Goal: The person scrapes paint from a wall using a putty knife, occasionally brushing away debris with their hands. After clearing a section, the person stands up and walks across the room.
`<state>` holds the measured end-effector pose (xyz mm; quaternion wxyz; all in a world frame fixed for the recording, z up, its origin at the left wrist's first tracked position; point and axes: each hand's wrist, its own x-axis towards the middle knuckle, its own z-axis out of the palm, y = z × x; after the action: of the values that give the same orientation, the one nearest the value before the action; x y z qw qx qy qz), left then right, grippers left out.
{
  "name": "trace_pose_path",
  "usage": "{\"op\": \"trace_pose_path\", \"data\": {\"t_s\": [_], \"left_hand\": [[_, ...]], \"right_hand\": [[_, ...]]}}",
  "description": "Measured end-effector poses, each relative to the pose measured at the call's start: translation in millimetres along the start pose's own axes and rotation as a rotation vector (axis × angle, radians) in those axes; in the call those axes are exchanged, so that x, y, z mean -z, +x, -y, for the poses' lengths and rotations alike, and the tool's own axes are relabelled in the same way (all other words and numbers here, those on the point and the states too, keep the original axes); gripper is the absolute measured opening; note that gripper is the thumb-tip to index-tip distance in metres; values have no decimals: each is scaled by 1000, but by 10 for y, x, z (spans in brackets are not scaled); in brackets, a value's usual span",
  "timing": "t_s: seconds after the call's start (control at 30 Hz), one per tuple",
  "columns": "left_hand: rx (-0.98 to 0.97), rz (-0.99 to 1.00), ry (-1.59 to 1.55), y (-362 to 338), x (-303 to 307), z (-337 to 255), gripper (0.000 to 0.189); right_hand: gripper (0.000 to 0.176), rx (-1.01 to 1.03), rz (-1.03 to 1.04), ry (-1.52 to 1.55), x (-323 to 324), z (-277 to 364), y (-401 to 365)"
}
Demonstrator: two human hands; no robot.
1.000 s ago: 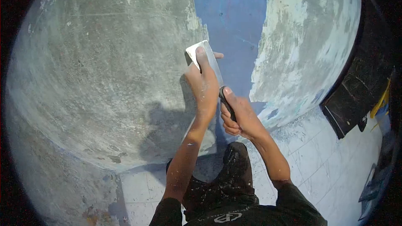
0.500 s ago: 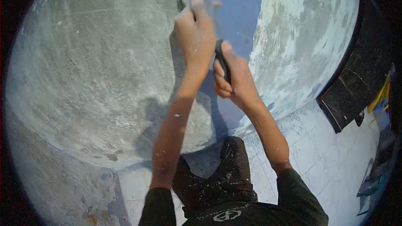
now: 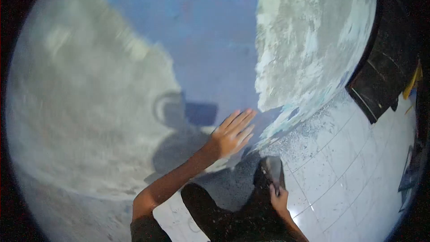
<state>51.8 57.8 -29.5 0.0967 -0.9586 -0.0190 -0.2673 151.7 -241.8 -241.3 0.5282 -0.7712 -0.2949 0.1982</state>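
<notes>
Scraper [image 3: 270,170] off the wall [image 3: 89,107].
Left hand [image 3: 233,133] spread flat on wall; right hand [image 3: 278,198], lower centre, grips scraper, blade pointing upward.

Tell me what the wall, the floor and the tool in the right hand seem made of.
The wall: cement or plaster, matt grey and mottled where the blue paint is off. The floor: glazed tiles, pale and glossy, with grid joints and a glare spot. The tool in the right hand: flat grey blade, probably metal; blur leaves it open.
</notes>
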Motion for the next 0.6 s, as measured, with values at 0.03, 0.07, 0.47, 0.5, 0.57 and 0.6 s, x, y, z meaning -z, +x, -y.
{"op": "trace_pose_path", "data": {"t_s": [0.03,0.07,0.47,0.5,0.57,0.6], "left_hand": [[-82,10,-21,-97,-102,86,32],[-150,12,-36,-240,-272,177,30],[34,712,-259,-1167,-470,-122,54],[305,713,-462,-1487,-523,-228,58],[637,914,-600,-1512,229,-522,53],[766,935,-649,-1543,671,-683,50]], "right_hand": [[38,-73,6,9,40,-57,-198],[33,-3,99,-151,173,-98,-356],[35,-511,-195,89,1166,1201,-472],[40,-580,-268,55,1145,594,-594],[39,-806,-436,-22,1427,779,-775],[39,-914,-509,-58,1596,954,-846]]}}
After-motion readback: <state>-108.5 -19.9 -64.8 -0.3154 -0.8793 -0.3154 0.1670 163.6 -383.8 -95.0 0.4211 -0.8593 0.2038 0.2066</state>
